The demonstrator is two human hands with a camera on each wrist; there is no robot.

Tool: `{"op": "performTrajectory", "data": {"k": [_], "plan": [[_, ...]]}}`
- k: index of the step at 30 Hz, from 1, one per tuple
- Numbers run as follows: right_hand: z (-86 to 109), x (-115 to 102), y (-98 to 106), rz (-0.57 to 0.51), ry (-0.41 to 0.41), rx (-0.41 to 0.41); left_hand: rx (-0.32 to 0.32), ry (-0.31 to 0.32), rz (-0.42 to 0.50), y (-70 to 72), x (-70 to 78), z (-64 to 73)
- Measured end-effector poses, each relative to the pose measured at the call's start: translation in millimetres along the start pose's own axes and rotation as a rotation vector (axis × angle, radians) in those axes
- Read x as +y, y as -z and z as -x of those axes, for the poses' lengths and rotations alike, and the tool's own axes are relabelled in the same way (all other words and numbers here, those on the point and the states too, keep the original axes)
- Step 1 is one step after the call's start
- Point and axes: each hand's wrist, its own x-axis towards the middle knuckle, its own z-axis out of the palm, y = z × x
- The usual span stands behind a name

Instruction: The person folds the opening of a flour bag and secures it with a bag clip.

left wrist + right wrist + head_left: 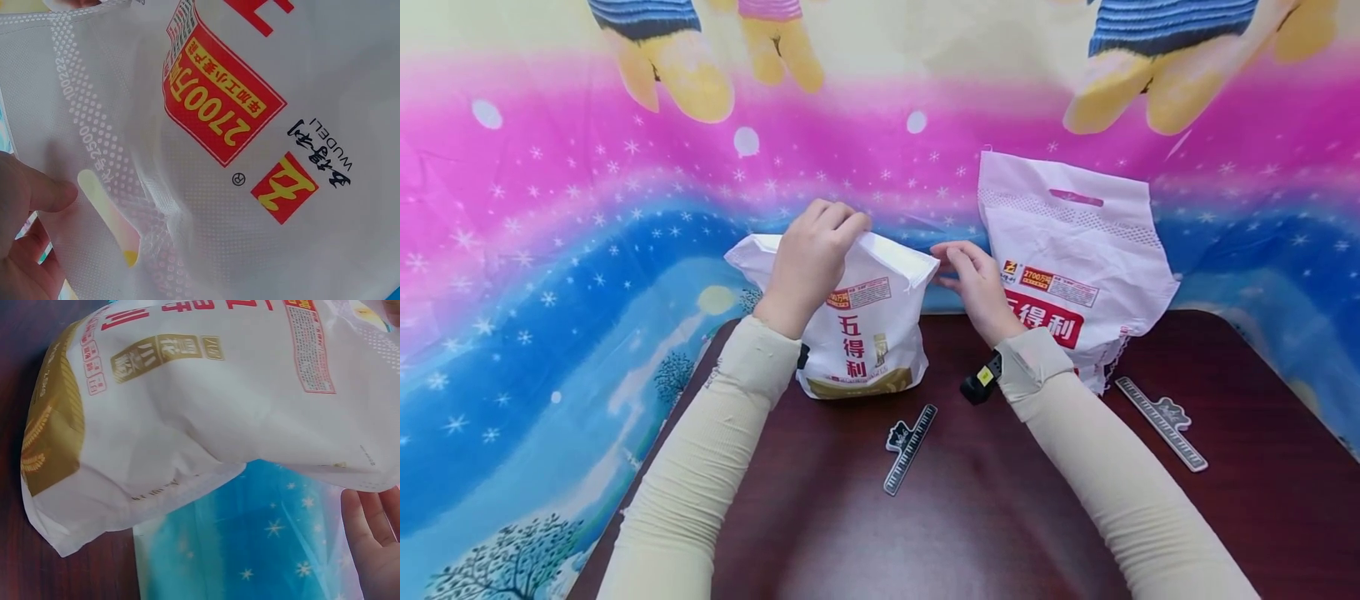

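A white printed flour bag (880, 333) stands on the table in front of me, its top bent over. My left hand (816, 258) grips the top edge, and in the left wrist view its thumb (44, 187) lies on the front beside the handle slot, with fingers behind. At the bag's right top corner is my right hand (973, 279). In the right wrist view its fairly straight fingers (369, 519) touch the bag's edge; the thumb is out of that view. A black-and-white piano-key clip (910, 450) lies on the table nearer me.
A second white flour bag (1075, 242) with a handle slot stands upright behind my right hand. Another piano-key clip (1161, 425) lies at the right of the dark wooden table (1000, 517). A colourful printed cloth (850, 158) hangs behind the table.
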Motion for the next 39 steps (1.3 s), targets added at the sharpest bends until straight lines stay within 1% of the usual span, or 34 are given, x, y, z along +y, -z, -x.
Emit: {"op": "performTrajectory", "data": {"k": [6, 12, 19, 23, 30, 34, 39], "plan": [[-3.2, -3.9, 1.0, 0.044, 0.018, -0.036, 0.013, -0.009, -0.003, -0.9, 0.2, 1.0], [-4.8, -6.4, 3.1, 0.109, 0.036, -0.099, 0.013, -0.009, -0.008, -1.2, 0.8, 1.2], [-4.6, -9.7, 4.5, 0.157, 0.015, -0.163, 0.031, -0.022, -0.010, -3.1, 0.1, 1.7], [-5.1, -11.1, 5.2, 0.183, -0.011, -0.194, 0.027, -0.017, -0.008, -2.2, 0.6, 1.6], [-5.3, -12.2, 5.5, 0.286, -0.023, -0.221, 0.013, -0.008, -0.002, -1.1, 1.7, 2.1], [-6.6, -11.0, 4.8, 0.310, -0.017, -0.222, 0.016, -0.011, -0.003, -1.5, 1.4, 2.3], [-8.0, -10.5, 3.4, 0.326, -0.009, -0.220, 0.002, -0.012, -0.012, -2.1, 0.5, 2.5]]}}
